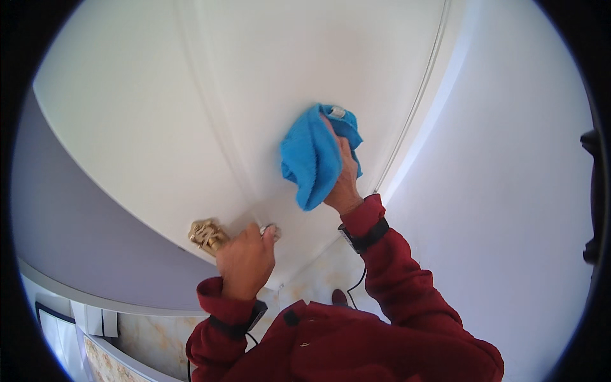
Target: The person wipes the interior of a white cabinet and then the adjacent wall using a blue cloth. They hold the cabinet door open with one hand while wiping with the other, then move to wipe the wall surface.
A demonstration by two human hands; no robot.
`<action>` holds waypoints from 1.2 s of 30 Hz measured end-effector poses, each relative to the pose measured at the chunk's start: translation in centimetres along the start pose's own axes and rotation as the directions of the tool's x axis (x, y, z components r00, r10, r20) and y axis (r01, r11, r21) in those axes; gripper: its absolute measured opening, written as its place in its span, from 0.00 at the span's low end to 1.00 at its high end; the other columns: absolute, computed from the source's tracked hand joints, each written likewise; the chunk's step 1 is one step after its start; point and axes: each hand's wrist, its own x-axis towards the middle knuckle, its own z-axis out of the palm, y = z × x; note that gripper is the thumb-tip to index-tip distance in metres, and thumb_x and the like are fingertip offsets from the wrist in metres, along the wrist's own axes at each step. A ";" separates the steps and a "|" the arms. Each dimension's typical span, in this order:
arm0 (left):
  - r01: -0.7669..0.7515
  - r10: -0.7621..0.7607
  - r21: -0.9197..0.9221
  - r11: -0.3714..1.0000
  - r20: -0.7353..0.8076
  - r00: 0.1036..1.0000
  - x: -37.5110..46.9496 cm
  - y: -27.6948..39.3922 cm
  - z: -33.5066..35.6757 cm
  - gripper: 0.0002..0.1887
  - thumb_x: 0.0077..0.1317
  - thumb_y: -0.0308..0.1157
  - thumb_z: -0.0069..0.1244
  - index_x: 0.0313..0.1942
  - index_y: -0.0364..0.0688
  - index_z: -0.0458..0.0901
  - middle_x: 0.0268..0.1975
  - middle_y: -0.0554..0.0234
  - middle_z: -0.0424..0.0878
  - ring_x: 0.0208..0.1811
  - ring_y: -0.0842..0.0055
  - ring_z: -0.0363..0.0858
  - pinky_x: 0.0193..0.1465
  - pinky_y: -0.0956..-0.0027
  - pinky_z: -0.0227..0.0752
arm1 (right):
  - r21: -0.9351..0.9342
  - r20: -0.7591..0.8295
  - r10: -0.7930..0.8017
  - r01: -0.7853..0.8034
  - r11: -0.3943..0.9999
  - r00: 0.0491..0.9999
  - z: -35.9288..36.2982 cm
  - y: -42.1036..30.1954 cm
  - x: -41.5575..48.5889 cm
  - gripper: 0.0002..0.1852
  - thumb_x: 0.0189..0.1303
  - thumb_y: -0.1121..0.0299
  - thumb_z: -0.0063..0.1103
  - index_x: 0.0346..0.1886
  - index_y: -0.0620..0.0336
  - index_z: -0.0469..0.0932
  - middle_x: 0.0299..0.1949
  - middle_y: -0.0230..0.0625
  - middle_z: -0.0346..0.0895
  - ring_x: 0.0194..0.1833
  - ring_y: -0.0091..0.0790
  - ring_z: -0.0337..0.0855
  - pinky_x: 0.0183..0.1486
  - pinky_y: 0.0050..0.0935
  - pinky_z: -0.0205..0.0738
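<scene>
A white door (119, 119) fills the upper part of the view. My left hand (246, 262) is closed around its lever handle, whose pale tip shows past my thumb. The handle's ornate gold-coloured backplate (207, 234) is on the door, just left of that hand. Higher up, my right hand (347, 179) holds a blue cloth (312, 153) against the door's face. The cloth is bunched and folded over my fingers, hiding most of them. A small white tag (337, 112) sticks out at its upper edge.
Along the right runs a pale wall (501, 191), beside the door's hinge-side edge. Marbled tiles cover the floor (310, 274), where one dark red shoe (339, 297) shows. Black cables hang near my sleeves. White furniture (95, 319) stands at the lower left.
</scene>
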 end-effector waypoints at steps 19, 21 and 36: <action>0.099 -0.093 0.072 0.993 -0.077 0.993 0.8 -0.6 -1.0 0.17 0.62 0.39 0.54 0.21 0.42 0.67 0.13 0.60 0.65 0.14 0.62 0.67 0.18 0.63 0.59 | -0.485 -0.233 0.513 -0.556 0.675 0.826 -8.7 36.7 9.4 0.29 0.70 0.46 0.31 0.59 0.57 0.71 0.53 0.54 0.74 0.51 0.57 0.75 0.57 0.45 0.67; 0.107 -0.101 0.064 0.992 -0.092 0.991 0.9 -0.5 -0.9 0.17 0.62 0.38 0.55 0.21 0.42 0.67 0.13 0.60 0.65 0.14 0.63 0.67 0.18 0.63 0.59 | -0.376 -0.315 0.486 -0.577 0.725 0.816 -9.5 37.5 11.2 0.32 0.68 0.42 0.29 0.57 0.55 0.74 0.53 0.53 0.74 0.53 0.59 0.74 0.57 0.45 0.67; 0.133 -0.131 0.013 0.991 -0.097 0.987 1.1 -0.8 -0.3 0.15 0.60 0.35 0.56 0.20 0.42 0.69 0.13 0.63 0.66 0.14 0.66 0.67 0.18 0.65 0.58 | -0.320 -0.340 0.144 -0.258 0.911 0.929 -9.7 28.7 17.8 0.39 0.62 0.32 0.37 0.62 0.55 0.70 0.59 0.46 0.72 0.59 0.52 0.72 0.63 0.46 0.64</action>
